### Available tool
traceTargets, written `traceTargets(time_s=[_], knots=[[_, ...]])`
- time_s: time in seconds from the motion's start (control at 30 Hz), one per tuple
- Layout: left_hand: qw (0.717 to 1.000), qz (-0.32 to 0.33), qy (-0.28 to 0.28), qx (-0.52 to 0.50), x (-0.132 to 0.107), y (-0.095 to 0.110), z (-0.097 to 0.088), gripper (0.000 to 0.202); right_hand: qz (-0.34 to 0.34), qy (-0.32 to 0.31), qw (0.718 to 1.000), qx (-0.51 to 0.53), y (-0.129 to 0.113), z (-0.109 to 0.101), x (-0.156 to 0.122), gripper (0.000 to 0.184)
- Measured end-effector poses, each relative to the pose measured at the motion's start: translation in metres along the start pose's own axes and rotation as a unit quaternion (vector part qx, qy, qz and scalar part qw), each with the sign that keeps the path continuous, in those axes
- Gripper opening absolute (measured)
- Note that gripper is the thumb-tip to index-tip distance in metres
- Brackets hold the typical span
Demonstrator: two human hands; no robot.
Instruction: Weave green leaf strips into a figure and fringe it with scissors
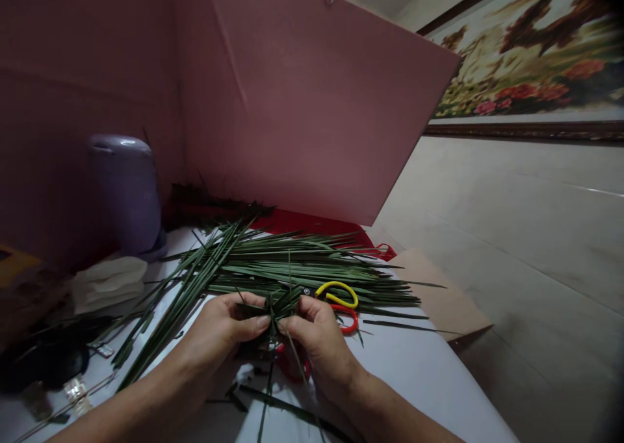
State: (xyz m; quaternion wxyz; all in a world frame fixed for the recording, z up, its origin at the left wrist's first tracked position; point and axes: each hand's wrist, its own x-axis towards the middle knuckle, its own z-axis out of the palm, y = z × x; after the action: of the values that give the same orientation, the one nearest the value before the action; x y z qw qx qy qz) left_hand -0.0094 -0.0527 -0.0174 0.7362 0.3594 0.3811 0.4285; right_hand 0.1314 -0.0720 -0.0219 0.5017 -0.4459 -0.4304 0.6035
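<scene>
Both hands meet over a white table (pixel 429 371) and pinch a small folded piece of green leaf strips (pixel 275 306). My left hand (pixel 221 329) grips its left side, thumb on top. My right hand (pixel 316 332) grips its right side, fingers curled. Loose strip ends hang down from the piece. Just behind the hands lies a long bundle of green leaf strips (pixel 292 264). Yellow-handled scissors (pixel 337 293) and red-handled scissors (pixel 347 319) lie right by my right hand.
A pink board (pixel 302 105) stands behind the table. A purple container (pixel 127 192) and white cloth (pixel 107 280) sit at the left, with dark clutter (pixel 43 358) nearer. Red fabric (pixel 316 225) and brown cardboard (pixel 439 293) lie at the back right. Tiled floor (pixel 536 235) lies to the right.
</scene>
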Motion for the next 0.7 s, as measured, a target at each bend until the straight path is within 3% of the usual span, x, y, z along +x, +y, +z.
traceTargets(time_s=[0.1, 0.4, 0.53, 0.6, 0.7], knots=[[1.0, -0.002, 0.018, 0.001, 0.0, 0.0, 0.001, 0.028, -0.001, 0.005, 1.0, 0.007, 0.003, 0.002, -0.001, 0.007], [0.999, 0.012, -0.03, -0.022, -0.002, -0.001, 0.003, 0.022, -0.021, 0.015, 0.999, -0.021, -0.002, 0.003, -0.001, 0.007], [0.999, 0.029, -0.013, -0.023, -0.001, 0.002, 0.001, 0.021, -0.108, 0.033, 0.989, -0.095, -0.002, -0.002, -0.004, 0.017], [0.999, 0.036, 0.007, -0.028, 0.001, 0.002, 0.0, 0.021, -0.202, 0.083, 0.959, -0.178, -0.002, -0.004, -0.008, 0.023], [0.998, 0.036, 0.039, -0.03, 0.002, 0.0, -0.001, 0.022, -0.344, 0.123, 0.875, -0.318, -0.003, -0.005, -0.014, 0.03]])
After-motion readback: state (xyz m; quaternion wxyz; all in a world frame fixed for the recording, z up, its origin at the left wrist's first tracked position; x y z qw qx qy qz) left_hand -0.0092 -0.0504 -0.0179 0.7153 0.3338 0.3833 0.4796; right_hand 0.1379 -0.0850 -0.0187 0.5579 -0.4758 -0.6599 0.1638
